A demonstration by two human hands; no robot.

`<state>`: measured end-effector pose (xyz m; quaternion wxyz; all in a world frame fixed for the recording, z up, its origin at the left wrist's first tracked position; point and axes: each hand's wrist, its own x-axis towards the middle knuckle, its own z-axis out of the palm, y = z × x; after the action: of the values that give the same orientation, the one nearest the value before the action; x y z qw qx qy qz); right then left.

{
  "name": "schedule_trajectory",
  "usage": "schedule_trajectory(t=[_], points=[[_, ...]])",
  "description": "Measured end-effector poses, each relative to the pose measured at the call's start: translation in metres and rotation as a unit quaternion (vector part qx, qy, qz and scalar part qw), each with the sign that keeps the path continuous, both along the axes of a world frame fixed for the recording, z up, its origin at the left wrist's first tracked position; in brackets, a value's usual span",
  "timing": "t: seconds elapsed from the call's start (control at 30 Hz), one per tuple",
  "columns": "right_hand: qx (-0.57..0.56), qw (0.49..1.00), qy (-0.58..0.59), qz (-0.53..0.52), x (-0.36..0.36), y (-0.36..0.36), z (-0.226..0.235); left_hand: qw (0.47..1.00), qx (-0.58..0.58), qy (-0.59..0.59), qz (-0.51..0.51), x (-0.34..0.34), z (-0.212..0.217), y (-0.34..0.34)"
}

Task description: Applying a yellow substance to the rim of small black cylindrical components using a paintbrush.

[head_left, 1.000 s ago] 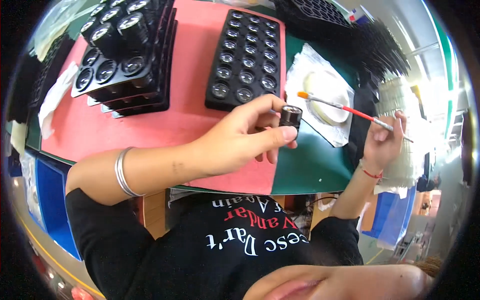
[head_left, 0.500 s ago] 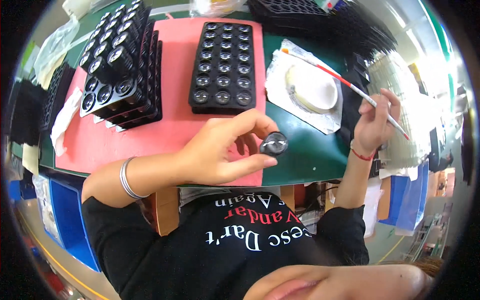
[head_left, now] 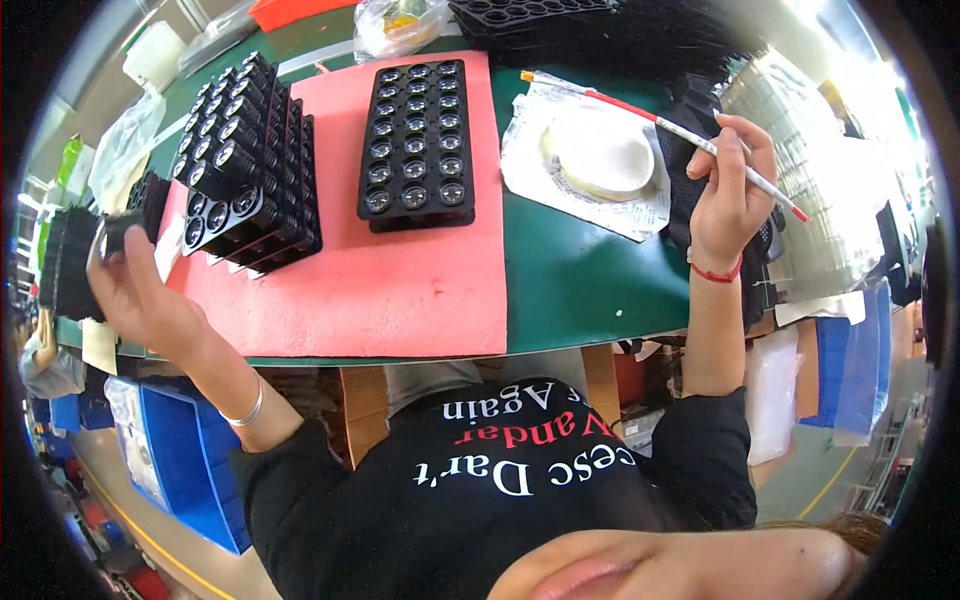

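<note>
At the far left, my left hand (head_left: 155, 300) is closed in a pinch round a small black round lens (head_left: 121, 230), beside a dark stack of trays (head_left: 72, 262). My right hand (head_left: 735, 190) grips a thin paintbrush (head_left: 640, 113) with a red and white handle; its orange end points left, over the far edge of a round white dish (head_left: 630, 165). That dish rests on a crumpled whitish sheet (head_left: 640, 220). Between my hands, a black tray (head_left: 394, 215) holds rows of lenses. Left of it stands a taller pile of black trays (head_left: 255, 225) with several lensed barrels on top.
A pink mat (head_left: 400, 300) covers part of the green table (head_left: 570, 290). Behind lie a plastic bag (head_left: 385, 35) and another black tray (head_left: 520, 12). Black bristly material (head_left: 640, 50) and clear stacked sheets (head_left: 790, 180) are at right. A blue bin (head_left: 195, 470) stands below left.
My left hand has swung from the middle of the mat to the far left, carrying the lens. My right hand stays near the dish with the paintbrush. The view has shifted slightly.
</note>
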<state>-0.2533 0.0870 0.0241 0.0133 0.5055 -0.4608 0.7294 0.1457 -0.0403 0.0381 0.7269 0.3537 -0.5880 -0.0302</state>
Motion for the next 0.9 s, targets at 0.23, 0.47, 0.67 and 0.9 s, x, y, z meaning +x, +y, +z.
schedule_trajectory(t=[0.23,0.47,0.67,0.9], points=[[0.0,1.0,0.013,0.003,-0.003,0.002,-0.005,0.951,0.261,-0.148,0.071,0.006,-0.015,-0.021],[-0.003,1.0,0.018,-0.005,-0.004,0.004,-0.005,0.942,0.207,-0.244,0.098,0.004,-0.006,-0.021],[0.003,1.0,0.031,-0.007,-0.001,0.007,-0.002,0.914,0.221,-0.304,0.151,0.003,0.0,-0.015],[-0.031,0.997,0.039,0.05,-0.008,0.004,-0.004,0.891,0.149,-0.307,0.298,-0.043,0.017,0.034]])
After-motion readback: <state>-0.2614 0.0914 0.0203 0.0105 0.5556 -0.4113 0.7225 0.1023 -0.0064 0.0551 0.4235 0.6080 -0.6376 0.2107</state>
